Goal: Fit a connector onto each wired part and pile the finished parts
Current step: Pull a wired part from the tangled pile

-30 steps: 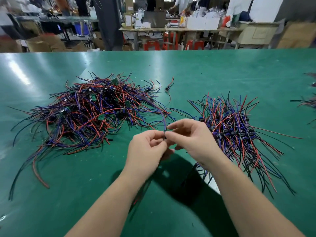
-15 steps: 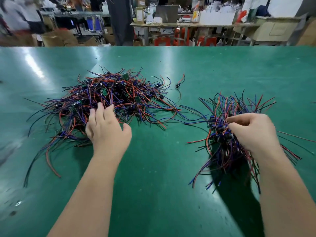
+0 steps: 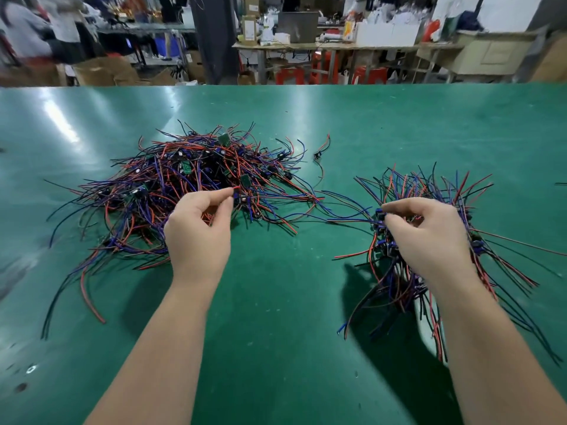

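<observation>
Two tangles of red, blue and black wires lie on the green table (image 3: 276, 302). The big left pile (image 3: 184, 185) holds small green boards with leads. The right pile (image 3: 435, 216) holds wires with small dark connectors. My left hand (image 3: 199, 231) hovers at the left pile's near edge and pinches a small blue and red wired part (image 3: 235, 193) between thumb and forefinger. At the right pile's left side, my right hand (image 3: 426, 234) has its fingers curled and pinches a small dark blue connector (image 3: 380, 214).
A single loose wired part (image 3: 320, 151) lies between the piles, farther back. Something white (image 3: 429, 326) shows under the right pile. Beyond the table's far edge stand benches, cartons, red stools and people.
A second ago both hands met at the centre on one wire. They then parted to the two piles. Now the left hand has shifted right and pinches a part; the right pinches a connector.
</observation>
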Demonstrator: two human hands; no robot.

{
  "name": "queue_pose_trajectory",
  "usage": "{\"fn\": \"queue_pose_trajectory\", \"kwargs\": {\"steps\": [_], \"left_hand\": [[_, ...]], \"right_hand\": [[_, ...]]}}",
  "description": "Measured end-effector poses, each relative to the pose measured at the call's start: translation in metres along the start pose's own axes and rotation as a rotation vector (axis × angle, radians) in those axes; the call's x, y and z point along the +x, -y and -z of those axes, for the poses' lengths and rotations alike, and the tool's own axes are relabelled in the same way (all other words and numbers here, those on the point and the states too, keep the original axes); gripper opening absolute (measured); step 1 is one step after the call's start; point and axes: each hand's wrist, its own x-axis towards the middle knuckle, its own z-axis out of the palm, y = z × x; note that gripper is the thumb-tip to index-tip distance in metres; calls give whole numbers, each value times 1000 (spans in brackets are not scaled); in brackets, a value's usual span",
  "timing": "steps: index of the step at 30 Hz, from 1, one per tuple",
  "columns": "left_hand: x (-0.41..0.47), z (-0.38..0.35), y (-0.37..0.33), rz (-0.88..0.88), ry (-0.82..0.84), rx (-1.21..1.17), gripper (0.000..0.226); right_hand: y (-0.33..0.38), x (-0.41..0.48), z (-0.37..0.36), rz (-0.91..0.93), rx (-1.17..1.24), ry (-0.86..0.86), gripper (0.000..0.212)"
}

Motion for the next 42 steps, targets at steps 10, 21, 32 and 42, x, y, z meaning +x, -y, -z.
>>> {"fn": "queue_pose_trajectory", "kwargs": {"steps": [10,21,32,42], "left_hand": [[-21,-6,-44,751,568,-1156,13],[-39,-3,-37,327,1339,-1064,19],[-37,-18,-46,776,874,-649,46],[-51,-24,-48,773,960,-745,19]], "right_hand": [[29,-28,-24,-307,791,752,38],[28,-20,-24,-603,1177,737,33],[26,-23,-26,-395,855,594,29],[17,-23,-36,-273,771,526,35]]}}
